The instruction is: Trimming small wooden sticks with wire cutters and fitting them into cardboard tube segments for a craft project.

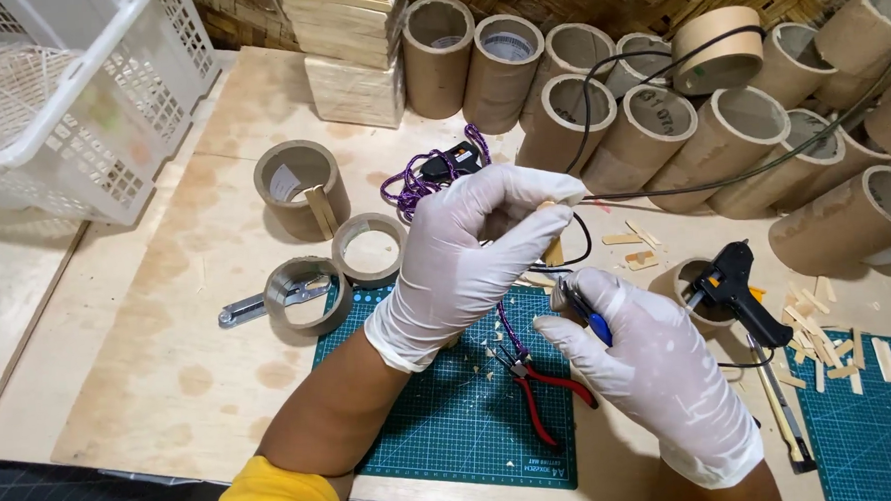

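Gloved, the left hand [466, 265] is closed around a small wooden strip [554, 248], holding it up over the green cutting mat [443, 421] so the right hand [651, 362], gripping a blue-handled tool [580, 310], can work its lower end. Red pliers [542, 387] lie on the mat just below, with a glue gun [732, 283] to the right. Cardboard tubes [660, 121] crowd the worktop's [150, 374] far edge; open room lies to the left.

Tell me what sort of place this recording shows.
Probably a small craft workbench: a green cutting mat, a black glue gun, rows of cardboard tubes and red-handled pliers.
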